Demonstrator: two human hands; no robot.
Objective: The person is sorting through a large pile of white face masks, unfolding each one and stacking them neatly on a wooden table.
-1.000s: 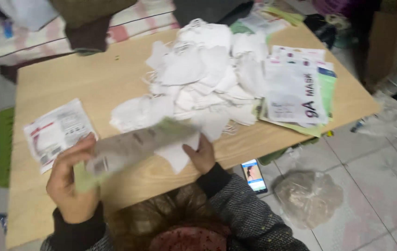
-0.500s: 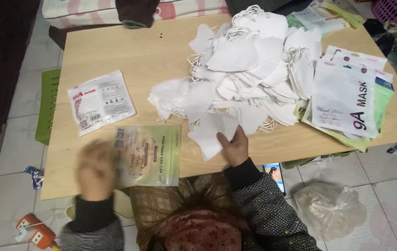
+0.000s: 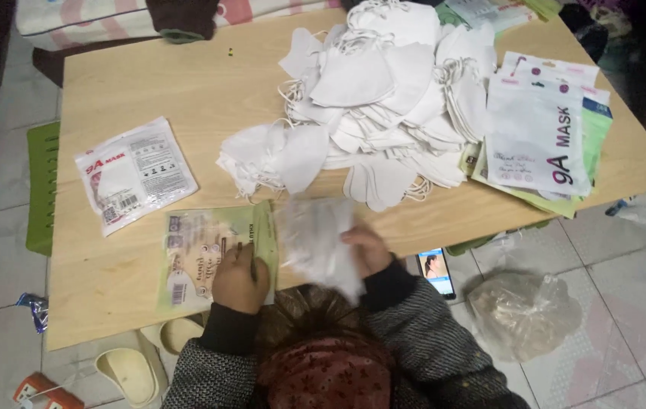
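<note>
While the left hand (image 3: pixel 238 279) pins a glossy flat pouch (image 3: pixel 213 254), the right hand (image 3: pixel 364 250) grips a soft white mask (image 3: pixel 315 238)

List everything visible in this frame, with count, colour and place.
Light wooden table: one, centre.
Green-edged flat packet: one, near edge, under left hand.
Blurred white face mask: one, in right hand.
Loose white face masks: large pile, table centre-right.
Sealed clear mask pack: one, table left.
Stacked printed packets: several, white and green, table right.
Phone: one, floor.
Crumpled clear plastic bag: one, floor right.
Cream slippers: two, floor.
Left hand: on packet.
Right hand: gripping mask.
</note>
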